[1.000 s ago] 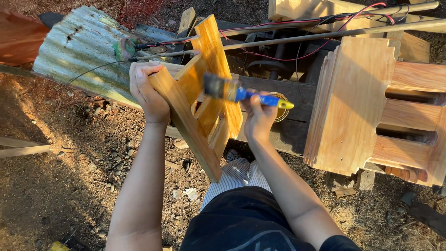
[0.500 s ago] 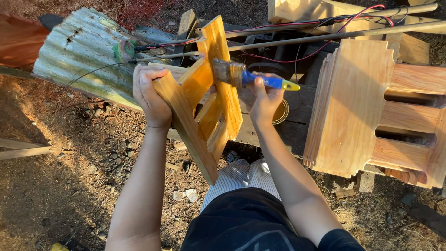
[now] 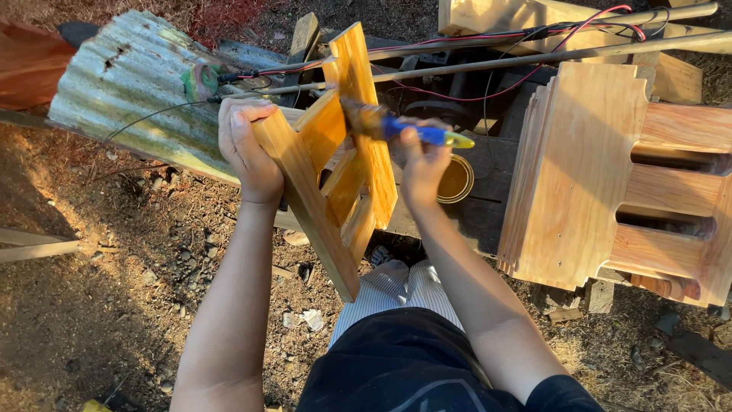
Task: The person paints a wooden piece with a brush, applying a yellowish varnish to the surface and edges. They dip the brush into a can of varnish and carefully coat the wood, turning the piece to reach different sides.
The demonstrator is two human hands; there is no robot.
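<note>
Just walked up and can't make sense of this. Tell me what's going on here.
A person is brushing finish onto a small wooden frame outdoors. The left hand grips the frame's edge and holds it up tilted, while the right hand holds a blue-handled paintbrush with its bristles against the wood. An open tin of amber liquid sits just behind, and a stack of coated wooden pieces lies to the right.

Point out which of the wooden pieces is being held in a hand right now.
The small slatted wooden frame: the left hand grips its edge while the right hand holds a blue-handled brush against it. The bigger stacked wooden assembly at right sits untouched.
</note>
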